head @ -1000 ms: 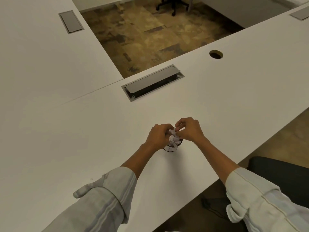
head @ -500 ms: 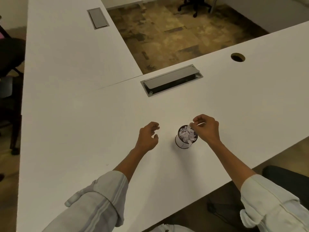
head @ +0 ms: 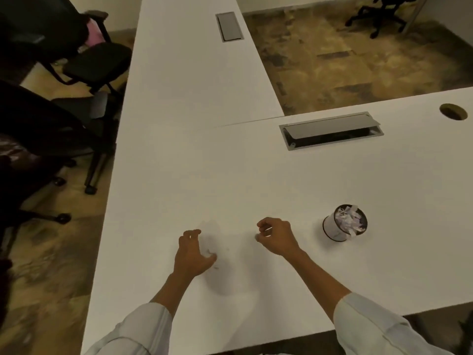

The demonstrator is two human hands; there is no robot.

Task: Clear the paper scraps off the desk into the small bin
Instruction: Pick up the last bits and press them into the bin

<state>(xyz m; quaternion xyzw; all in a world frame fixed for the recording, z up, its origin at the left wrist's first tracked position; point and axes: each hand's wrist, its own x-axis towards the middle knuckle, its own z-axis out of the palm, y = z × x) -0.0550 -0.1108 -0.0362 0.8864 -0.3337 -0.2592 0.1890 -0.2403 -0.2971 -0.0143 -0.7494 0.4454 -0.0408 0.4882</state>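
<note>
The small bin (head: 344, 223) stands on the surface (head: 256, 180), paper scraps (head: 349, 219) inside it. Left of it lie the right hand (head: 277, 237), then the left hand (head: 193, 254) (both apart). Behind sits a cable tray (head: 331, 130).

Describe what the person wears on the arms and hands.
Both hands, left and right, are bare: no gloves, rings or watch visible. Each arm has a pale grey-white shirt sleeve, left and right, rolled up to the elbow, forearms uncovered.

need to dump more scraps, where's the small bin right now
In the head view the small bin stands upright on the white desk, to the right of the right hand and apart from it, nearer than the cable tray.
</note>
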